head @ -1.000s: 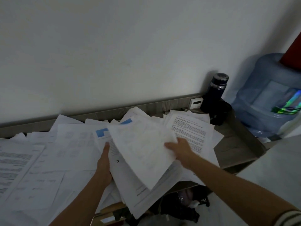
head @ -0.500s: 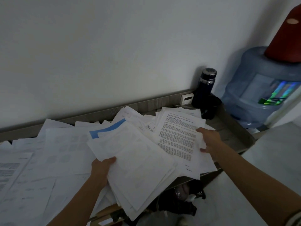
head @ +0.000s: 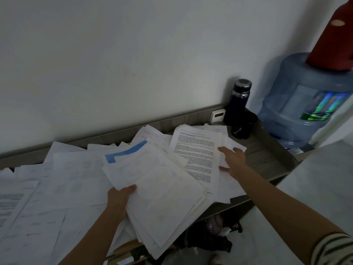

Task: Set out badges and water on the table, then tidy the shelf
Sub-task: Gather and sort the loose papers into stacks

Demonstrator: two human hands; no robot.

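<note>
As only the shelf (head: 267,159) is in view, the badge-and-water pt of the task cannot be verified: no badges and no set table are seen. Tidying is judged to be at an early-to-mid stage. A paper stack (head: 162,197) is gripped at its near-left edge by the left hand (head: 122,196), thumb curled over the top, fingers hidden beneath; the stack is tilted and overhangs the shelf's front edge. The right hand (head: 234,161) is laid w/ fingers straight and spread on the right margin of the printed sheets (head: 196,155), just beside the stack; no pinch is made out. Loose papers (head: 57,188) are spread unsquared across the left & rear of the shelf, overlapping one another. At the far right corner a dark flask (head: 239,98), a dark cup (head: 241,127) and a small white device (head: 217,116) are noted near the wall; bare shelf surface is seen only at that end. A blue water jug (head: 298,104), w/ a red object (head: 332,44) atop it, is noted beyond the shelf end. Dark clutter (head: 214,232) is seen under the shelf. Est.: one bundle gathered; printed sheets judged next for collection; most docs left to be gathered & squared.
</note>
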